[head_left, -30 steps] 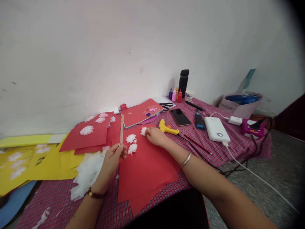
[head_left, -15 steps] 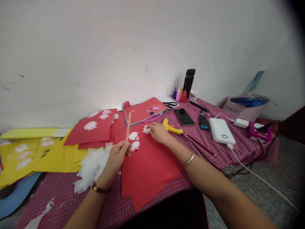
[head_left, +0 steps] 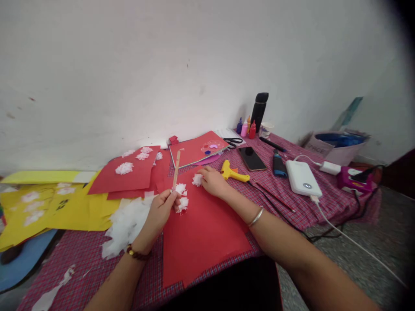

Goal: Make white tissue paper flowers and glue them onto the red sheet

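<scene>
My left hand (head_left: pixel 164 204) is closed around the lower end of a wooden craft stick (head_left: pixel 177 169), which points up and away from me. My right hand (head_left: pixel 212 180) has its fingertips drawn together on a white tissue paper tuft (head_left: pixel 197 179) near the top edge of a red sheet of paper (head_left: pixel 204 235). The fingers hide part of that tuft. Two more tissue tufts, one nearer (head_left: pixel 182 204) and one farther (head_left: pixel 181 189), sit on the same sheet beside my left hand. Another red sheet partly shows underneath.
Right of the sheet lie a yellow glue gun (head_left: pixel 234 172), phone (head_left: pixel 252 158), red pencil (head_left: pixel 275 197) and white power bank (head_left: pixel 303 178) with cables. Torn white tissue (head_left: pixel 125 224), red cards with tufts (head_left: pixel 125 177) and yellow sheets (head_left: pixel 74 211) lie left. Scissors (head_left: pixel 232 141) rest behind.
The top red sheet has turned and slid a little left, its near corner now farther left, with the tufts carried along. Both hands keep nearly the same place.
</scene>
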Motion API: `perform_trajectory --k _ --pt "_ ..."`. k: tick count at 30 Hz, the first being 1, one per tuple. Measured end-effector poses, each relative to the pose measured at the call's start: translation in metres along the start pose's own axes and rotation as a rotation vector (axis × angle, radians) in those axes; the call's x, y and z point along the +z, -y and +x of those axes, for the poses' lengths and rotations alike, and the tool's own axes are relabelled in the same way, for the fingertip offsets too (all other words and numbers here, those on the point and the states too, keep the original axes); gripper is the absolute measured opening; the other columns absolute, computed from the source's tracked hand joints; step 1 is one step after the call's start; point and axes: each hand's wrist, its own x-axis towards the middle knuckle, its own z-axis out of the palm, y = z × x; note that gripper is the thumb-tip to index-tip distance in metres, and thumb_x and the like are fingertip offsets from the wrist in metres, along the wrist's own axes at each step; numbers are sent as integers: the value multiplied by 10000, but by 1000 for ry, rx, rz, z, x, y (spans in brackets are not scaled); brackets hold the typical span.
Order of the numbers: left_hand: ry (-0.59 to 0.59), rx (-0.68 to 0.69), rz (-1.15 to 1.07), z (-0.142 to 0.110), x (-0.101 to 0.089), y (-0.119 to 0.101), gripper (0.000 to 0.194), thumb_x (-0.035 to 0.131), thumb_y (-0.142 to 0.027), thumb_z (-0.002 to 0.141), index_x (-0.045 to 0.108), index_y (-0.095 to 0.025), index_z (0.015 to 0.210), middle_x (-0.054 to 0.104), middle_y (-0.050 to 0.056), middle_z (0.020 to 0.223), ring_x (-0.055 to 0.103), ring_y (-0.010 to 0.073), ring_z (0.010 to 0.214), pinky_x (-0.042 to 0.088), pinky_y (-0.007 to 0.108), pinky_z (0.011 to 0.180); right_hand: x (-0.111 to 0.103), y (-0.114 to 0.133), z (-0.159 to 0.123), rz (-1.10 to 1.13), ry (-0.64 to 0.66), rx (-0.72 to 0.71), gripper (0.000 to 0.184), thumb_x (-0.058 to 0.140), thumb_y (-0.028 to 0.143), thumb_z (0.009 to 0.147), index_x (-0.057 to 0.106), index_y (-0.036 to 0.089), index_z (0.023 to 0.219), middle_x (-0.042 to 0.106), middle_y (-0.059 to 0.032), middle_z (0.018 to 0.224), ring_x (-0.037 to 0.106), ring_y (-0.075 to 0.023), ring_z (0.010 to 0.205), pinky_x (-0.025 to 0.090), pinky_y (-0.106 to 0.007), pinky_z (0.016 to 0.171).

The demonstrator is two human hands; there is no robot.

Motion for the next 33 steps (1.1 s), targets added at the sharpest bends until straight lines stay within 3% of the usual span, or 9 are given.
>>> perform_trajectory --k 4,7,12,20,24,28,33 --pt "14 0 2 0 0 1 268 517 -392 834 582 -142 764 567 -15 613 518 98 517 414 229 521 7 4 2 -32 10 -26 453 483 240 840 488 202 1291 484 -108 1289 461 -239 1135 358 -352 933" --pt "9 5 9 -1 0 1 267 516 -392 835 584 -143 768 563 -18 612 521 99 523 418 229 524 8 7 3 -64 110 -74 393 465 307 875 532 205 1248 543 -117 1201 482 -250 1089 373 -377 902" --pt "-3 -4 14 -2 1 -4 279 514 -405 830 577 -145 751 563 -17 604 518 104 515 417 228 503 2 8 4 -48 199 -180 266 456 246 895 637 170 1073 601 -112 1052 525 -201 1016 366 -320 880" --pt "-5 31 94 -4 2 -12 277 484 -375 846 574 -144 722 566 -14 591 516 104 532 401 219 532 2 6 3 -57 165 -205 213 474 185 856 657 139 955 625 -99 946 565 -187 926 386 -280 832" --pt "-13 28 111 -4 2 -11 274 476 -384 846 579 -149 749 571 -15 604 523 109 542 398 222 539 4 5 1 -19 109 -183 265 475 193 851 621 151 1069 606 -104 1025 559 -182 962 388 -277 835" --pt "1 24 137 -4 2 -11 284 473 -399 846 574 -153 747 567 -17 608 525 113 547 397 226 541 4 5 0 -20 158 -255 242 499 231 850 641 166 1036 615 -96 1002 549 -186 982 373 -285 857" --pt "6 25 196 -5 2 -11 293 461 -404 854 569 -157 739 565 -17 597 529 116 556 402 228 555 2 6 0 -31 172 -241 200 503 231 852 665 156 943 625 -91 960 559 -182 949 373 -275 843"
